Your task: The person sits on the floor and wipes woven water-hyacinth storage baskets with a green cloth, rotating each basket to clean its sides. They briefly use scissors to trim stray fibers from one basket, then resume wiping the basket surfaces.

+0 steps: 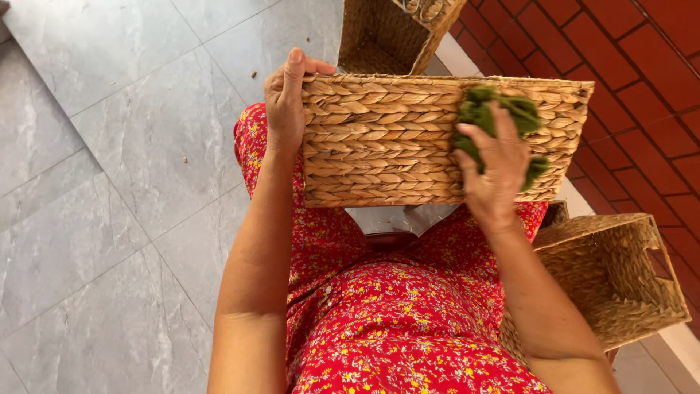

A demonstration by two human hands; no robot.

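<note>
Left hand (286, 98): grip closed over the woven basket's (379, 138) left end, steadying it on the lap.
Right hand (492, 171): grip pressing a green cloth (481, 109) flat against the basket's side.
Other baskets (612, 277): set aside right of the grip.

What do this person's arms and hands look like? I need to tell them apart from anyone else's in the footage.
Both arms are bare from above the elbow down, with no sleeves showing. The left hand and right hand wear no gloves; no rings, watch or bracelets are visible. The garment below them is a red dress with small yellow and white flowers.
</note>
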